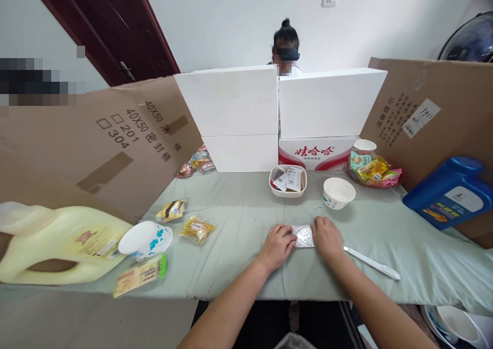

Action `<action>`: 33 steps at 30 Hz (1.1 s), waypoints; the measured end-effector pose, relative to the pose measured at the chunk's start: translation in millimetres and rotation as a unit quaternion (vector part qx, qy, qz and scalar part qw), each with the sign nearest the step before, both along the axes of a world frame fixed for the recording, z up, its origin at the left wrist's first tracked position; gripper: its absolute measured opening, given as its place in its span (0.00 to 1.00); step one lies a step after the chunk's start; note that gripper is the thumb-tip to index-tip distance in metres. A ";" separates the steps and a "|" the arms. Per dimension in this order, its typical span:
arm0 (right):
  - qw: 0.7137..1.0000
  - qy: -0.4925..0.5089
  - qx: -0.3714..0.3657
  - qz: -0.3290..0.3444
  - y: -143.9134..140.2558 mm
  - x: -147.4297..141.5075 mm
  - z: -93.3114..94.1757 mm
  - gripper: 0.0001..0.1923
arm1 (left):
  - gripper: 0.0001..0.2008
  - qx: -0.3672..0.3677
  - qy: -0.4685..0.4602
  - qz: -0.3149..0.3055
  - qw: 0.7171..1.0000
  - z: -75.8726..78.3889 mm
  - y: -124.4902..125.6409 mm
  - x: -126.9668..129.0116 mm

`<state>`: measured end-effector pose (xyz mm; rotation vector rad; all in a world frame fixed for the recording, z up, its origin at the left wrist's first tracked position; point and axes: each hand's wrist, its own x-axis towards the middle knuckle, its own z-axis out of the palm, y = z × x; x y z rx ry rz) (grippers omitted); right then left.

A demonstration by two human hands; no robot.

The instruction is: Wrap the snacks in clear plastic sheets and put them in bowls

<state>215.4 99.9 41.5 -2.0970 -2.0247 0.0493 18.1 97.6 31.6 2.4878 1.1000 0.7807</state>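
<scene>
Head view. Both hands rest palm-down on the cloth-covered bench (239, 220), side by side near its front edge. The left hand (278, 245) and the right hand (326, 237) press on opposite ends of a small clear plastic packet (303, 235), which lies flat between them; the fingers of each hand are bent over the packet's ends, holding it down against the cloth. A white knife-like tool (372, 262) lies on the bench just beside the right wrist, apart from the packet. Beyond the hands stand a white tray of sachets (288, 180) and a white paper bowl (338, 192). To the left lie a yellow jug (57, 241) and scattered snack packets (197, 228); a blue jug (449, 192) lies to the right.
</scene>
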 end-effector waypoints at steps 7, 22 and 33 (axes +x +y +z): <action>0.969 0.000 0.035 0.244 -20.1 -5.2 -10.6 0.28 | 0.10 0.000 -0.042 0.019 0.999 -4.7 -0.2 0.0; 0.963 0.012 -0.055 0.263 -22.1 -29.0 -16.2 0.37 | 0.08 -0.046 -0.215 0.125 0.967 -11.9 3.9 -8.3; 0.969 0.079 0.015 0.235 -20.5 -12.8 -1.4 0.17 | 0.06 -0.083 -0.207 0.112 0.968 -12.6 11.2 -10.3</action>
